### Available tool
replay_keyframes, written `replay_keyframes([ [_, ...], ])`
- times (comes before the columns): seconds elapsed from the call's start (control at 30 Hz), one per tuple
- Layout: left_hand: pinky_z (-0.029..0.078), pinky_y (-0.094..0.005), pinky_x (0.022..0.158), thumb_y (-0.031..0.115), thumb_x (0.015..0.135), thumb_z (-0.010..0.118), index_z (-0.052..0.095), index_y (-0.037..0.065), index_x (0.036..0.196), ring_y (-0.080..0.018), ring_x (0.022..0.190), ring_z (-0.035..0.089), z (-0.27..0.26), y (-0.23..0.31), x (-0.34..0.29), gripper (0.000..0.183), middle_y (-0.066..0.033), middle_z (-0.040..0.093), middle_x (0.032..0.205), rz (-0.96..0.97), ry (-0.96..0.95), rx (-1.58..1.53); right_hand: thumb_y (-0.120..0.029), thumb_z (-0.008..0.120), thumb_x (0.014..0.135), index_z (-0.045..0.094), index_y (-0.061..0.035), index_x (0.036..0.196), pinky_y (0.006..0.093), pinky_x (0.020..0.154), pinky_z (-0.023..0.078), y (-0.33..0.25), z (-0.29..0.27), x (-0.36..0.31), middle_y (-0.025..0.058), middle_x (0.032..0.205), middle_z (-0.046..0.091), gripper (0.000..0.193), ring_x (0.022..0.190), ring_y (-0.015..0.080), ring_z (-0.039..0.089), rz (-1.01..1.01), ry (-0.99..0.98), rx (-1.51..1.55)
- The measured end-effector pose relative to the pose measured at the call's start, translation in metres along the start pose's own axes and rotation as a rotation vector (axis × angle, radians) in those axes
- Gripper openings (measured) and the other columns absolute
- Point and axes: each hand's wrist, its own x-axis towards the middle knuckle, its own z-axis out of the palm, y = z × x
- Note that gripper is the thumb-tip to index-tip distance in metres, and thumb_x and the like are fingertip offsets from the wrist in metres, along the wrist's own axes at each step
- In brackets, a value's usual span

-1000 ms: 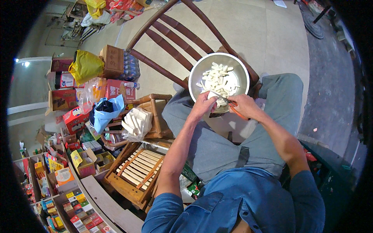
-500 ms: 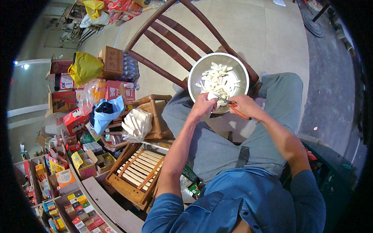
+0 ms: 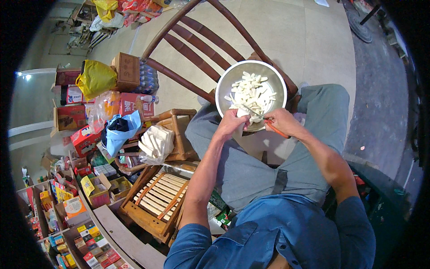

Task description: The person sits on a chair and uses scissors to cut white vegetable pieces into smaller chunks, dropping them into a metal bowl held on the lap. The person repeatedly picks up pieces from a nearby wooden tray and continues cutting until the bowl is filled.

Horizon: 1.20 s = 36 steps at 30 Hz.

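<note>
A steel bowl holding many short white cut pieces rests on the seat of a brown chair in front of my knees. Over its near rim, my left hand pinches a white strip, most of it hidden by the fingers. My right hand is wrapped round the orange-red handles of a pair of scissors. The blades point left, toward the strip, above the cut pieces. Whether they touch the strip I cannot tell.
The brown chair's slatted back rises beyond the bowl. At left, a clear plastic bag of white strips lies on a bamboo chair. Near it are a slatted wooden stool, a cardboard box and trays of small packets.
The scissor blades now show farther apart and reach slightly more to the upper left. Both hands stay in nearly the same place at the bowl's near rim.
</note>
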Motion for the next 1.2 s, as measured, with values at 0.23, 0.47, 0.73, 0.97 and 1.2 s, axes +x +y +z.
replay_keyframes([
  [0.23, 0.052, -0.0276, 0.060, 0.003, 0.094, 0.073, 0.073, -0.003, 0.099, -0.0119, 0.064, 0.065, -0.001, -0.007, 0.005, 0.008, -0.0073, 0.074, 0.082, 0.052, -0.040, -0.036, -0.029, 0.079, 0.084, 0.070, -0.0070, 0.129, 0.0518, 0.083, 0.057, -0.001, 0.010, -0.005, 0.0174, 0.095, 0.076, 0.050, 0.093, 0.0421, 0.074, -0.080, 0.113, -0.077],
  [0.47, 0.054, -0.0273, 0.063, 0.002, 0.091, 0.074, 0.076, -0.003, 0.099, -0.0120, 0.067, 0.067, -0.004, -0.006, 0.005, 0.010, -0.0071, 0.075, 0.084, 0.025, -0.029, -0.038, -0.031, 0.080, 0.084, 0.073, -0.0121, 0.125, 0.0523, 0.083, 0.057, -0.009, -0.007, -0.002, 0.0151, 0.095, 0.077, 0.046, 0.093, 0.0417, 0.074, -0.011, 0.078, -0.128],
  [0.73, 0.056, -0.0280, 0.068, 0.001, 0.092, 0.077, 0.077, -0.004, 0.106, -0.0127, 0.071, 0.068, -0.005, -0.011, 0.011, 0.014, -0.0072, 0.077, 0.091, 0.030, -0.064, -0.052, -0.032, 0.081, 0.085, 0.076, -0.0150, 0.123, 0.0518, 0.082, 0.057, -0.012, 0.009, -0.009, 0.0169, 0.096, 0.078, 0.042, 0.093, 0.0406, 0.075, -0.158, 0.265, -0.240],
  [0.97, 0.058, -0.0290, 0.076, 0.001, 0.091, 0.079, 0.078, -0.002, 0.111, -0.0126, 0.080, 0.070, -0.009, -0.014, 0.010, 0.020, -0.0050, 0.078, 0.096, -0.010, -0.036, -0.118, -0.030, 0.080, 0.085, 0.077, -0.0163, 0.123, 0.0530, 0.084, 0.057, -0.009, -0.006, -0.005, 0.0178, 0.096, 0.077, 0.040, 0.094, 0.0423, 0.074, -0.014, 0.059, -0.088],
  [1.2, 0.057, -0.0277, 0.078, -0.004, 0.088, 0.080, 0.077, -0.004, 0.120, -0.0121, 0.082, 0.069, -0.008, -0.018, 0.012, 0.031, -0.0063, 0.078, 0.099, 0.048, -0.040, -0.077, -0.029, 0.080, 0.084, 0.077, -0.0166, 0.123, 0.0531, 0.083, 0.057, -0.017, 0.003, -0.011, 0.0192, 0.095, 0.077, 0.041, 0.094, 0.0421, 0.074, -0.091, 0.149, -0.151],
])
